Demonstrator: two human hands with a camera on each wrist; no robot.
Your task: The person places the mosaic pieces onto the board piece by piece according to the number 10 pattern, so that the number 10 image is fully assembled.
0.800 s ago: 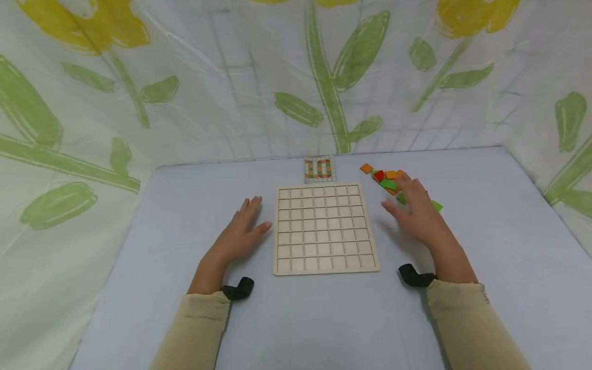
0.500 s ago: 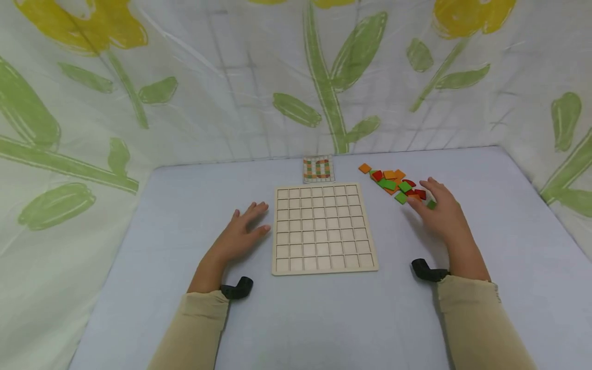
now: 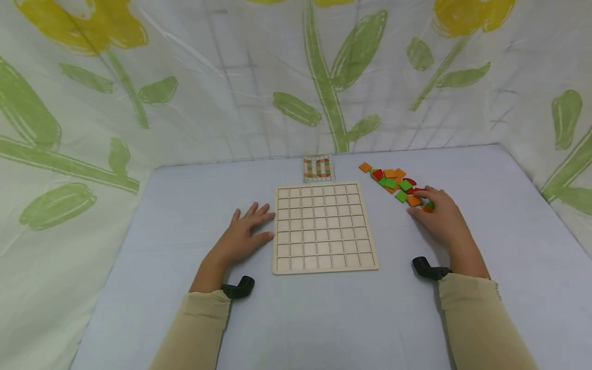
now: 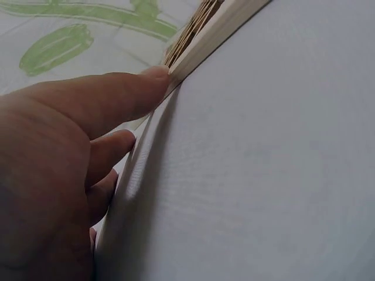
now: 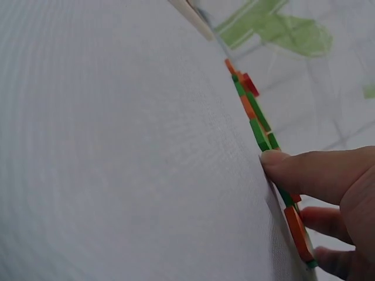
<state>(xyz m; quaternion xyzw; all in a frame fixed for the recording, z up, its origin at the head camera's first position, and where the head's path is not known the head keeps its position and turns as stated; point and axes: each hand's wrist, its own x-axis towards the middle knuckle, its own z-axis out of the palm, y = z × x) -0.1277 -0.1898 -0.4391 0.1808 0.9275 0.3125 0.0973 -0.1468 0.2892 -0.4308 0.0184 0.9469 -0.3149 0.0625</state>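
A square pale wooden board (image 3: pixel 326 228) with a grid of shallow cells lies in the middle of the table. My left hand (image 3: pixel 240 235) is spread beside it, fingertips right at its left edge. In the left wrist view the thumb (image 4: pixel 117 96) reaches the board's side. My right hand (image 3: pixel 441 218) is low over the near right end of a pile of small tiles (image 3: pixel 390 182). Its thumb and fingertips are parted around an orange tile (image 3: pixel 413 201). Another orange tile (image 5: pixel 299 234) lies beside the fingers in the right wrist view.
A small card (image 3: pixel 318 168) printed with an orange, green and red grid pattern lies just behind the board. The tiles are green, orange and red, some overlapping. A flower-printed cloth (image 3: pixel 185 123) hangs behind the white table (image 3: pixel 305 318).
My right hand has moved right and toward me, off the middle of the pile, then lowered at its near right end. My left hand's fingers have come to the board's edge.
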